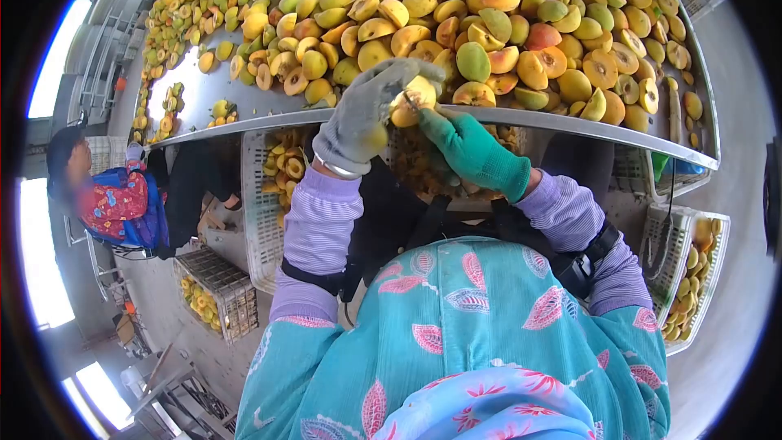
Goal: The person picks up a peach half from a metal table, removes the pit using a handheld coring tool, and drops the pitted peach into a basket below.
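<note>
My left hand, in a grey glove, is closed around a yellow peach just above the near rim of the metal table. The fruit looks cut, with a dark spot or line on its face. My right hand, in a green knit glove, has its thumb and fingers pinched together against the peach's lower right side. Whatever those fingers grip is too small or hidden to make out. Beyond both hands lies a heap of peach halves, some with the pit hollow facing up.
Below the rim stands a white crate with cut fruit. To the right is another fruit-filled crate. A crate sits on the floor at left. Another person sits at the table's left end. A stick lies at the table's right.
</note>
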### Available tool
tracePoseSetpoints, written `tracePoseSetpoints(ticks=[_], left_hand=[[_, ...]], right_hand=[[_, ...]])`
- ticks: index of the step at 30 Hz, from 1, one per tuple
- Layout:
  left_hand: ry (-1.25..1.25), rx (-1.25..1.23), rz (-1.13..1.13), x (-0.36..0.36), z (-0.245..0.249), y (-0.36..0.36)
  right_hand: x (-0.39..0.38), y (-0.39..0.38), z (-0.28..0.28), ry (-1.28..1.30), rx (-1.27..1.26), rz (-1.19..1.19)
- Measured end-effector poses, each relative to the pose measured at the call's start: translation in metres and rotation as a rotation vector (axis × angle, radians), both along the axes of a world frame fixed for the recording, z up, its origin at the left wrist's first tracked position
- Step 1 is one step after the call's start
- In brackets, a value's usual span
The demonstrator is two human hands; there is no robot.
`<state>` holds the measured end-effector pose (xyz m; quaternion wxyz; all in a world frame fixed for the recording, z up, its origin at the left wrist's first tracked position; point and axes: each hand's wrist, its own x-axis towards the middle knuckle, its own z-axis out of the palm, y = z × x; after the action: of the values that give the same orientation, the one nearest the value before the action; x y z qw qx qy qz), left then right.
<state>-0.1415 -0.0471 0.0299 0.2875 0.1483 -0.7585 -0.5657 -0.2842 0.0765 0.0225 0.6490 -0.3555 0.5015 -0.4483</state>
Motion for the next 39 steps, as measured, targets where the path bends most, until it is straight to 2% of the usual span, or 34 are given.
tracePoseSetpoints(ticks=[2, 3, 4, 6, 7, 8, 9, 11, 12, 15, 16, 18, 19, 21, 22, 24, 25, 26, 27, 29, 30, 31, 32, 33, 35, 36, 39], left_hand=[[-0.108, 0.088, 0.064, -0.001, 0.007, 0.010], [-0.160, 0.133, 0.102, -0.001, 0.009, 0.015], [-0.077, 0.270, 0.221, -0.007, 0.000, 0.019], [-0.039, 0.367, 0.468, -0.020, -0.009, 0.028], [-0.018, 0.415, 0.593, -0.023, -0.009, 0.032], [-0.012, 0.536, 0.566, -0.026, -0.005, 0.032], [-0.130, 0.469, 0.476, -0.028, -0.002, 0.025], [-0.366, 0.343, 0.307, -0.027, 0.002, 0.004], [-0.376, 0.308, 0.198, -0.028, 0.008, -0.001], [-0.375, 0.304, 0.265, -0.040, 0.018, 0.002], [-0.339, 0.443, 0.294, -0.044, 0.012, 0.002], [-0.433, 0.160, 0.204, -0.043, 0.007, -0.007], [-0.471, 0.025, 0.162, -0.043, 0.004, -0.010], [-0.561, -0.006, 0.029, -0.045, 0.008, -0.021], [-0.608, -0.025, -0.035, -0.044, 0.010, -0.025], [-0.295, 0.445, 0.143, -0.046, 0.001, -0.014], [-0.131, 0.674, 0.227, -0.048, -0.005, -0.007], [-0.170, 0.676, 0.285, -0.051, -0.008, -0.004], [-0.230, 0.456, 0.200, -0.052, -0.014, -0.003], [-0.335, -0.037, 0.102, -0.045, -0.014, -0.015], [-0.318, 0.089, 0.164, -0.046, -0.006, -0.015], [-0.285, 0.214, 0.225, -0.053, -0.002, -0.010], [-0.134, 0.394, 0.339, -0.059, -0.005, -0.006], [0.023, 0.584, 0.426, -0.062, -0.013, -0.001], [-0.196, 0.402, 0.462, -0.061, -0.019, -0.002], [-0.443, 0.285, 0.349, -0.057, -0.003, -0.007], [-0.572, 0.360, 0.249, -0.056, 0.025, -0.009]], right_hand=[[0.001, 0.002, 0.015, -0.063, 0.051, 0.039], [0.007, 0.003, 0.011, -0.030, -0.004, -0.018], [0.015, 0.004, -0.001, 0.005, -0.057, -0.072], [0.031, -0.001, -0.017, -0.037, -0.054, -0.143], [0.031, -0.001, -0.018, -0.136, 0.034, -0.121], [0.028, -0.003, -0.018, -0.235, 0.120, -0.100], [0.025, -0.005, -0.013, -0.329, 0.207, -0.077], [0.031, -0.004, -0.006, -0.223, 0.226, -0.166], [0.037, -0.003, -0.004, -0.175, 0.235, -0.206], [0.042, -0.010, 0.001, -0.413, 0.215, -0.335], [0.043, -0.011, 0.001, -0.379, 0.205, -0.362], [0.044, -0.011, -0.004, -0.305, 0.195, -0.417], [0.042, -0.010, -0.013, -0.270, 0.169, -0.358], [0.035, -0.010, -0.022, -0.194, 0.110, -0.226], [0.034, -0.011, -0.016, -0.283, 0.128, -0.246], [0.029, -0.011, 0.004, -0.475, 0.155, -0.306], [0.027, -0.010, 0.008, -0.489, 0.206, -0.304], [0.024, -0.009, 0.010, -0.500, 0.257, -0.299], [0.020, -0.009, 0.010, -0.508, 0.302, -0.287], [0.018, -0.006, -0.006, -0.276, 0.237, -0.301], [0.022, -0.009, -0.011, -0.167, 0.173, -0.285], [0.028, -0.012, -0.011, -0.221, 0.141, -0.349], [0.024, -0.016, -0.023, -0.175, 0.135, -0.317], [0.021, -0.020, -0.010, -0.223, 0.234, -0.337], [0.020, -0.017, -0.010, -0.117, 0.100, -0.327], [0.017, -0.017, -0.010, -0.167, 0.128, -0.283], [0.013, -0.010, -0.007, -0.364, 0.203, -0.199]])
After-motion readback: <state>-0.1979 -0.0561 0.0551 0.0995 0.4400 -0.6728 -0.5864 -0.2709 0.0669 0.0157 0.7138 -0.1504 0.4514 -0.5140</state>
